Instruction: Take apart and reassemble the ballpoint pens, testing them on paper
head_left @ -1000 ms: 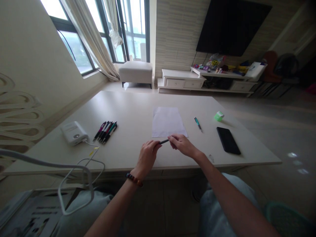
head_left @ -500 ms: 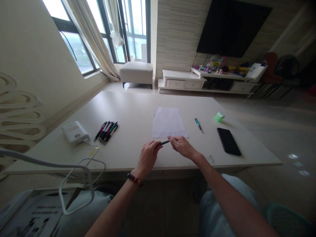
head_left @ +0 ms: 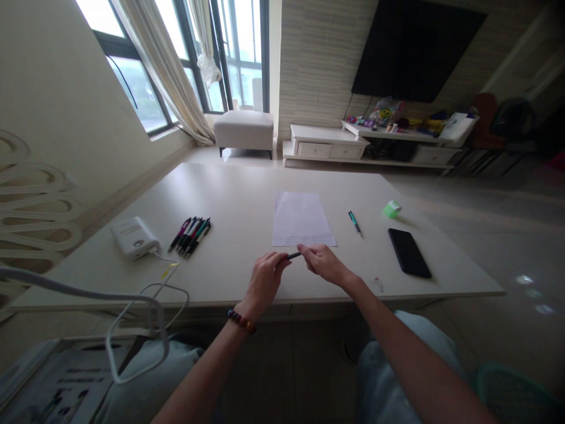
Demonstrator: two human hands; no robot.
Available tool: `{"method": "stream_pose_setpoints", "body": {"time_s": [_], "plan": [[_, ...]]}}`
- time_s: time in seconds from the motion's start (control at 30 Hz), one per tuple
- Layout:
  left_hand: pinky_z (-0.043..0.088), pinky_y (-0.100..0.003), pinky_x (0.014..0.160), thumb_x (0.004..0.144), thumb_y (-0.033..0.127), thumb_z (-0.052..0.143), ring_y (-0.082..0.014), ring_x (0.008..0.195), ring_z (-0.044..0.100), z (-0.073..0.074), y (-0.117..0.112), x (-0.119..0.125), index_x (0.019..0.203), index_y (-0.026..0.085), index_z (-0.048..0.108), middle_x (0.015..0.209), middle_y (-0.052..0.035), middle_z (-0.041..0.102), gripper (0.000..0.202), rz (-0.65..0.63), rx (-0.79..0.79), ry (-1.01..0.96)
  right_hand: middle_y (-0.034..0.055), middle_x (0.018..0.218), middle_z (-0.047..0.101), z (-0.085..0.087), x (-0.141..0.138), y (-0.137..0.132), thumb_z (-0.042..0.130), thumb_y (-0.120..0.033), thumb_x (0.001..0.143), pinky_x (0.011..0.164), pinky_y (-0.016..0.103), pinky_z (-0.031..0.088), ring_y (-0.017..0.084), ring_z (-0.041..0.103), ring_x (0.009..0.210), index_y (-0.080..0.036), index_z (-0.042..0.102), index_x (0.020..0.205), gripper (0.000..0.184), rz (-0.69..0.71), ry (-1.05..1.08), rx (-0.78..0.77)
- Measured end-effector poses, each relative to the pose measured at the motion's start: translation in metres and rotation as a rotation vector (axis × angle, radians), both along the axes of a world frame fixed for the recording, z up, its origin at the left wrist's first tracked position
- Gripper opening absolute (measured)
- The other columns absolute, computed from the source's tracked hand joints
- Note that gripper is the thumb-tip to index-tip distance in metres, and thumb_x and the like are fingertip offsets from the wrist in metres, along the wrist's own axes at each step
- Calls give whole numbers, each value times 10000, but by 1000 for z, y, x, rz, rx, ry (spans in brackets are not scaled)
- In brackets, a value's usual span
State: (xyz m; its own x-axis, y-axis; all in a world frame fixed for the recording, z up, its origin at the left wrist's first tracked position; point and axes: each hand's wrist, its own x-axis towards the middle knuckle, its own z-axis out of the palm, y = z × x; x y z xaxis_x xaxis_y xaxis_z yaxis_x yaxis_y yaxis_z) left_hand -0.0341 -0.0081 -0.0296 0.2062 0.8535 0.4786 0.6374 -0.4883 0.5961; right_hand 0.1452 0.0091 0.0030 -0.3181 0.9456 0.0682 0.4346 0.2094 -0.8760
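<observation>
A dark pen (head_left: pixel 293 255) is held between my two hands just above the near part of the table; its ends are hidden in my fingers. My left hand (head_left: pixel 266 275) is closed round its left end. Fingers of my right hand (head_left: pixel 324 262) pinch the right end. Right beyond the hands lies a sheet of white paper (head_left: pixel 302 218) with lines of print along its near edge. A teal and black pen (head_left: pixel 354 223) rests to the right of the paper.
Several pens (head_left: pixel 190 237) lie side by side on the left, near a white power bank (head_left: pixel 135 238) with a white cable (head_left: pixel 168 288). On the right are a black phone (head_left: pixel 409 253) and a small green-and-white object (head_left: pixel 392 208). The white table's (head_left: pixel 238 194) front edge runs below my wrists.
My right hand has shifted very slightly left along the pen. My left hand and the things on the table look the same.
</observation>
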Motion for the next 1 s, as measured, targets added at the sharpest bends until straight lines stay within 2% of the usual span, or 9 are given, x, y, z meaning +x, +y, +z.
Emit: {"method": "stream_pose_setpoints", "body": {"time_s": [0.2, 0.3, 0.4, 0.47, 0.57, 0.63, 0.73, 0.87, 1.0], "plan": [[475, -301, 745, 843, 248, 590, -167, 798, 625, 0, 1, 0, 892, 204, 654, 838, -25, 690, 92, -3, -2, -2, -33, 485, 451, 2, 1, 1, 398, -507, 880, 491, 231, 326, 97, 419, 462, -176, 479, 564, 465, 30, 3, 2], [470, -316, 755, 849, 263, 580, -175, 796, 628, -3, 0, -1, 894, 212, 666, 835, -34, 698, 110, 14, 14, 5, -46, 468, 385, -1, -4, 0, 409, -493, 875, 473, 233, 292, 89, 363, 454, -185, 407, 529, 464, -34, 9, 61], [473, -329, 774, 838, 288, 587, -184, 794, 640, -3, 1, -2, 872, 219, 673, 841, -41, 711, 115, 34, -42, -64, -52, 430, 354, -5, -8, 2, 384, -531, 872, 437, 233, 275, 83, 334, 412, -187, 404, 517, 495, -67, 74, -7], [489, -337, 768, 845, 343, 566, -188, 779, 657, 0, 3, -4, 872, 204, 653, 829, -47, 719, 166, 40, -188, -246, -46, 450, 414, -5, -9, 3, 391, -533, 870, 431, 225, 304, 88, 380, 406, -174, 496, 594, 464, -35, 142, -55], [508, -379, 795, 871, 446, 488, -208, 836, 678, 7, 8, -8, 901, 162, 581, 865, -94, 725, 301, 5, -465, -725, -16, 628, 570, -2, -11, -1, 556, -421, 810, 497, 224, 402, 107, 512, 506, -180, 598, 931, 274, -10, 163, 4], [506, -403, 835, 869, 477, 475, -218, 916, 670, 9, 11, -9, 897, 152, 548, 955, -131, 713, 335, -65, -604, -998, 0, 763, 622, -1, -16, -7, 659, -296, 730, 568, 239, 449, 120, 566, 603, -226, 569, 1112, 399, 24, 125, 84], [515, -396, 835, 858, 472, 497, -215, 936, 663, 7, 11, -3, 886, 153, 563, 1050, -134, 688, 326, -166, -746, -1138, 18, 861, 656, 0, -28, -18, 639, -208, 723, 634, 261, 467, 140, 594, 696, -252, 605, 1109, 390, 95, 135, 150], [522, -386, 807, 901, 500, 390, -217, 902, 668, -1, 4, 12, 994, 139, 590, 1025, -142, 690, 423, -238, -803, -999, 54, 871, 668, 9, -35, -16, 559, -278, 804, 676, 283, 455, 172, 594, 771, -202, 666, 892, 159, -104, 273, 222], [474, -425, 877, 920, 438, 379, -235, 970, 635, -6, 0, 15, 1035, 162, 622, 1040, -120, 682, 386, -123, -485, -347, 48, 823, 621, 23, -14, 12, 557, -398, 803, 651, 273, 445, 167, 569, 760, -193, 583, 842, 210, -460, 612, 186]]}}
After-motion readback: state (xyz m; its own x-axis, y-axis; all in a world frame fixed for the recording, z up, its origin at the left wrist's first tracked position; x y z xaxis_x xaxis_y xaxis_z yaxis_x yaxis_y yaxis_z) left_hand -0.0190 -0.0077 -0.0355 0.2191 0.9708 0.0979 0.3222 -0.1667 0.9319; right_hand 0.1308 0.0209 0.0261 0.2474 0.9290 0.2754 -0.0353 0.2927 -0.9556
